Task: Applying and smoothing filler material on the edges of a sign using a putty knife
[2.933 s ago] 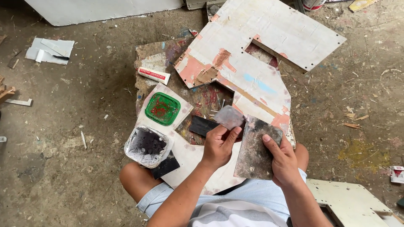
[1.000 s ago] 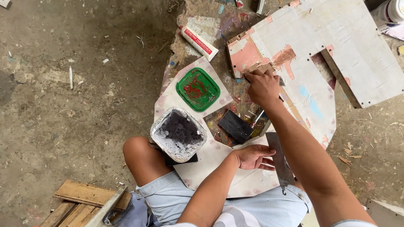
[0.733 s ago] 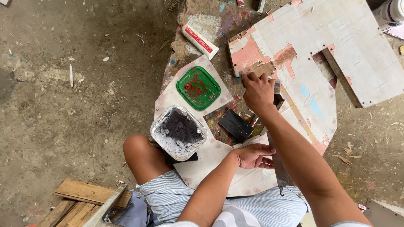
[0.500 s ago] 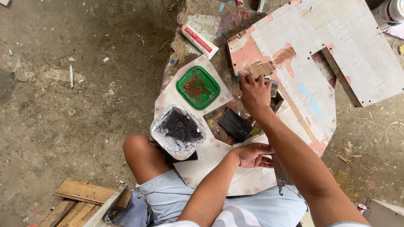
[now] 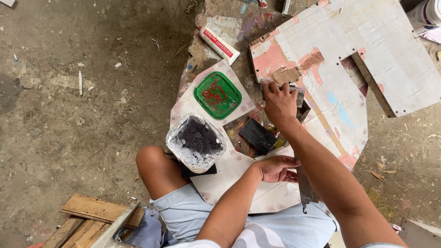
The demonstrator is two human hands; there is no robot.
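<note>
My right hand [image 5: 279,102] reaches forward and is shut on a small grey scraper [image 5: 298,94], pressing it on a white panel [image 5: 367,50] just below a brown filler patch [image 5: 285,73]. My left hand [image 5: 275,167] rests near my lap with its fingers on a long dark metal blade [image 5: 304,189], which runs under my right forearm. Left of my hands sit a tub of dark grey paste [image 5: 195,142], a green lid [image 5: 217,94] smeared with red, and a black square pad [image 5: 257,134].
A white tube with red lettering [image 5: 219,44] lies beyond the green lid. A white can [image 5: 427,14] stands at the top right. Wooden offcuts [image 5: 92,215] lie by my left knee. The bare dirty concrete floor [image 5: 82,115] spreads to the left.
My right hand has slid the scraper slightly left and toward me, off the brown patch. My left hand and the metal blade have stayed put.
</note>
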